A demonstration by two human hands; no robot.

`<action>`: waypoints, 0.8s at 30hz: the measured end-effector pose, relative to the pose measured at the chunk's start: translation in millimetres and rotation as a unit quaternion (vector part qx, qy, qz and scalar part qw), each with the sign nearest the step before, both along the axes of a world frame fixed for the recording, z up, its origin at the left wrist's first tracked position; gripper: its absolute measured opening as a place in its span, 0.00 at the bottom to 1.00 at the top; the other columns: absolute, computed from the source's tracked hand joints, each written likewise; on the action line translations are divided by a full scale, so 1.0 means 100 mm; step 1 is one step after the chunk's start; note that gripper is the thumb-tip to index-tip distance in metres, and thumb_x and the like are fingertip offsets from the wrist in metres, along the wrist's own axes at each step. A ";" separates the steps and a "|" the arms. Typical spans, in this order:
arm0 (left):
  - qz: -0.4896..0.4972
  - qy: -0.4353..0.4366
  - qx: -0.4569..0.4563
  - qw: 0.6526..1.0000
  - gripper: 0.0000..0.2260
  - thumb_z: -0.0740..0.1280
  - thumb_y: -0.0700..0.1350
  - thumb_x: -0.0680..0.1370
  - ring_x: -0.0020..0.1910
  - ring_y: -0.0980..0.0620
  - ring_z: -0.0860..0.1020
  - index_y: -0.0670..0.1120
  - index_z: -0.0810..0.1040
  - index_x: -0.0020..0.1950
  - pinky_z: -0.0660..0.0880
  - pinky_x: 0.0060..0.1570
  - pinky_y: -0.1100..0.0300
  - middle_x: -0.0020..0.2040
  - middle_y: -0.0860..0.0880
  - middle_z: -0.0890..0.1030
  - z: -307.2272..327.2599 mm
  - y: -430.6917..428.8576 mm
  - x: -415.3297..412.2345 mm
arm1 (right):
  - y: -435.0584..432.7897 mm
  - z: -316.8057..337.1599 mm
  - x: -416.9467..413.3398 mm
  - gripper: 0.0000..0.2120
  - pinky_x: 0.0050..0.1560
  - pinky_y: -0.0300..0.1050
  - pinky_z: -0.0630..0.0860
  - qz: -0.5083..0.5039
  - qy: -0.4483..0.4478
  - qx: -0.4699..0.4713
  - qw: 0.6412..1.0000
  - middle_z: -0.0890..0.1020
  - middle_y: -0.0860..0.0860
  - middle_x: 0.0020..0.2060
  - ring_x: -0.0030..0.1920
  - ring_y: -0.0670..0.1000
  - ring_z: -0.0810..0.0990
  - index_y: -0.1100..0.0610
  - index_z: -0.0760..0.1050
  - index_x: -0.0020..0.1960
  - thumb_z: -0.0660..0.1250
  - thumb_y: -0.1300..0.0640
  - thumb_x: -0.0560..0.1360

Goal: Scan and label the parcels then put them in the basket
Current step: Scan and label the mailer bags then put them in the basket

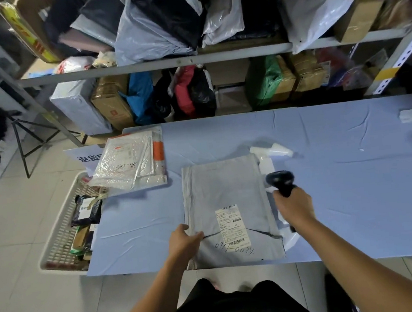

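Nearest, the left hand (183, 240) has its grip closed on the left edge of a flat grey plastic mailer parcel (224, 187), which lies on the pale blue cloth surface (345, 191) at its front edge. The parcel's white printed shipping label (232, 226) carries barcodes and print too small to read. Below it is a handwritten code, perhaps "X200-1160" upside down.

Just right, the right hand (294, 206) has its grip wrapped round a black handheld barcode scanner (279, 180), head near the parcel's right edge.

This parcel seems to be at the scanning step, labelling and binning left. Left of the surface, a white slatted plastic basket (58, 239) already holds a few parcels. Further back, a stack of clear bubble mailers (128, 162) probably waits. A white sign (84, 156) beyond reads "退货".
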State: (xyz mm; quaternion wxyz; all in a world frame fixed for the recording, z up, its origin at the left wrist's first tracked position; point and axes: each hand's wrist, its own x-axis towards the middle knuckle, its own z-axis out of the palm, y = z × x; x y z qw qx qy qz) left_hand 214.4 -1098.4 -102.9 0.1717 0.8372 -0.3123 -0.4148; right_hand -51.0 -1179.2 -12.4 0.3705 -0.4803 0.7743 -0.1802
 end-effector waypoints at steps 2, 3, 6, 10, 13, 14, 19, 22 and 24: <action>0.015 0.019 -0.003 1.000 0.25 0.73 0.46 0.72 0.47 0.46 0.80 0.42 0.73 0.67 0.75 0.47 0.58 0.56 0.40 0.80 0.00 0.00 0.00 | 0.14 0.12 0.24 0.11 0.36 0.47 0.75 0.031 -0.044 0.015 0.998 0.80 0.53 0.32 0.33 0.54 0.78 0.59 0.75 0.40 0.65 0.52 0.75; 0.021 0.027 -0.001 0.999 0.25 0.73 0.45 0.72 0.43 0.47 0.80 0.42 0.73 0.67 0.75 0.43 0.59 0.54 0.40 0.81 -0.01 0.01 0.00 | 0.21 0.17 0.34 0.11 0.37 0.47 0.77 0.040 -0.063 0.029 0.997 0.80 0.53 0.31 0.31 0.53 0.78 0.59 0.76 0.39 0.66 0.52 0.75; 0.026 0.037 -0.002 0.999 0.24 0.72 0.44 0.73 0.39 0.48 0.80 0.43 0.72 0.67 0.77 0.37 0.59 0.49 0.43 0.80 -0.02 0.01 0.04 | 0.41 0.26 0.53 0.12 0.34 0.47 0.77 0.050 -0.088 0.067 0.993 0.80 0.55 0.32 0.29 0.53 0.77 0.61 0.78 0.42 0.66 0.52 0.75; 0.025 0.013 0.016 0.999 0.23 0.69 0.44 0.72 0.49 0.42 0.82 0.43 0.74 0.66 0.80 0.51 0.51 0.54 0.41 0.81 -0.07 0.00 0.10 | 0.58 0.34 0.64 0.11 0.30 0.42 0.72 0.061 -0.077 0.078 0.992 0.76 0.53 0.30 0.28 0.52 0.74 0.58 0.73 0.39 0.65 0.52 0.75; -0.001 -0.013 0.030 0.999 0.20 0.68 0.42 0.73 0.55 0.41 0.79 0.42 0.75 0.64 0.77 0.56 0.54 0.60 0.42 0.77 -0.01 0.00 0.07 | 0.63 0.42 0.67 0.10 0.31 0.44 0.73 0.049 -0.068 0.067 0.994 0.77 0.53 0.31 0.29 0.52 0.74 0.58 0.73 0.39 0.65 0.52 0.75; -0.005 -0.017 0.031 0.999 0.19 0.67 0.43 0.73 0.56 0.41 0.78 0.41 0.75 0.63 0.76 0.57 0.54 0.61 0.42 0.75 -0.02 0.00 0.07 | 0.63 0.46 0.67 0.10 0.31 0.45 0.73 0.045 -0.068 0.064 0.995 0.77 0.53 0.31 0.29 0.52 0.74 0.58 0.74 0.40 0.65 0.52 0.75; -0.029 -0.027 0.036 0.999 0.13 0.65 0.44 0.72 0.51 0.41 0.77 0.42 0.76 0.55 0.77 0.54 0.52 0.57 0.42 0.76 -0.09 0.00 0.10 | 0.70 0.62 0.65 0.13 0.31 0.42 0.72 0.050 -0.056 0.065 0.995 0.76 0.54 0.31 0.28 0.52 0.73 0.62 0.76 0.42 0.64 0.52 0.77; -0.030 -0.029 0.034 0.999 0.13 0.64 0.44 0.72 0.52 0.41 0.77 0.42 0.76 0.55 0.77 0.56 0.50 0.57 0.42 0.75 -0.08 0.00 0.09 | 0.73 0.61 0.64 0.13 0.32 0.45 0.73 0.039 -0.065 0.065 0.995 0.76 0.54 0.31 0.27 0.51 0.73 0.64 0.76 0.45 0.64 0.53 0.76; -0.034 -0.034 0.038 0.998 0.13 0.64 0.44 0.72 0.54 0.40 0.76 0.41 0.76 0.56 0.75 0.57 0.50 0.58 0.42 0.73 -0.07 0.01 0.08 | 0.75 0.57 0.62 0.13 0.33 0.46 0.73 0.026 -0.071 0.067 0.995 0.76 0.54 0.30 0.26 0.52 0.73 0.64 0.76 0.46 0.65 0.53 0.75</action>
